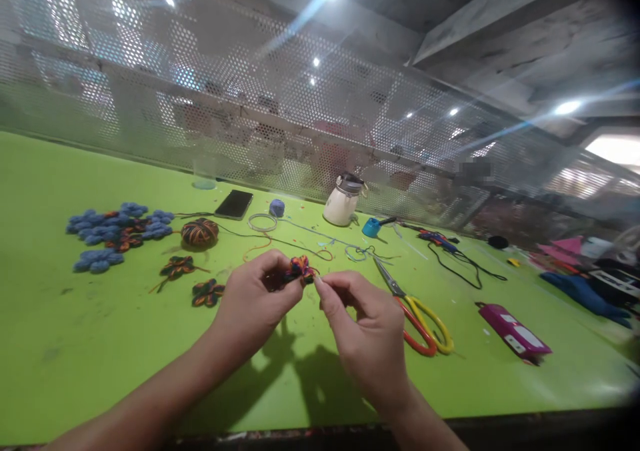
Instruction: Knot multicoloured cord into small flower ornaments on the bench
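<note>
Between my hands, above the green table, is a small multicolour yarn flower in orange, purple and dark tones. My left hand pinches it between thumb and fingers. On its other side, my right hand is closed in a pinch at the flower's edge, where a thin strand seems to run; the fingertips hide the detail. Two similar dark flowers, one yarn flower and another yarn flower, lie left of my left hand. Scissors with red and yellow handles rest just beyond my right hand.
Blue yarn flowers and a multicolour yarn ball lie at left. Farther back are a phone, a blue yarn ball, a white jar and a glue gun. A magenta pouch is at right. Perforated metal panels stand behind.
</note>
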Demonstrator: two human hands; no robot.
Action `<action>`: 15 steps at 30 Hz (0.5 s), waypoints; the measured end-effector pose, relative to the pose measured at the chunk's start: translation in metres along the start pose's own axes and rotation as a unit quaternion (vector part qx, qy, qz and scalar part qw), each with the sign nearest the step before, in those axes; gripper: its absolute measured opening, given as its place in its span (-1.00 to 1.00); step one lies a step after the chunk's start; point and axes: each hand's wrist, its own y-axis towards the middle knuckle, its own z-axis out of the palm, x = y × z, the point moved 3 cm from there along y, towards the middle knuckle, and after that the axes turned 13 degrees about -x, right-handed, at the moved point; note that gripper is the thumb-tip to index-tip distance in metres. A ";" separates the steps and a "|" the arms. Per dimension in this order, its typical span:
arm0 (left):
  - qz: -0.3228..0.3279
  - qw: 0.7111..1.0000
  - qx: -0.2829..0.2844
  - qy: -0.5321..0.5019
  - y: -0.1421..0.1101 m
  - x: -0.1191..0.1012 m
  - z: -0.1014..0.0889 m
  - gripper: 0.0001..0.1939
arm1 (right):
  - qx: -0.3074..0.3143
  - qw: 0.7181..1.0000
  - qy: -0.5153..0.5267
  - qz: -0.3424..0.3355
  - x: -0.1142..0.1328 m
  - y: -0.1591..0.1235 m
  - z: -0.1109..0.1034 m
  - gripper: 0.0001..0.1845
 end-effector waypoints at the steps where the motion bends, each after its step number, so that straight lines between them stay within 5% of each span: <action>1: -0.007 1.000 -0.001 -0.011 0.000 0.000 0.000 -0.87 | -0.008 1.000 0.007 0.011 -0.002 -0.001 0.001 -0.92; 7: -0.009 0.998 -0.005 -0.068 -0.001 0.000 -0.002 -0.86 | 0.039 0.989 0.089 0.109 -0.014 -0.003 0.011 -0.86; 15: -0.074 0.988 0.026 -0.135 -0.002 -0.006 -0.004 -0.88 | 0.186 0.974 0.117 0.062 -0.017 0.002 0.013 -0.87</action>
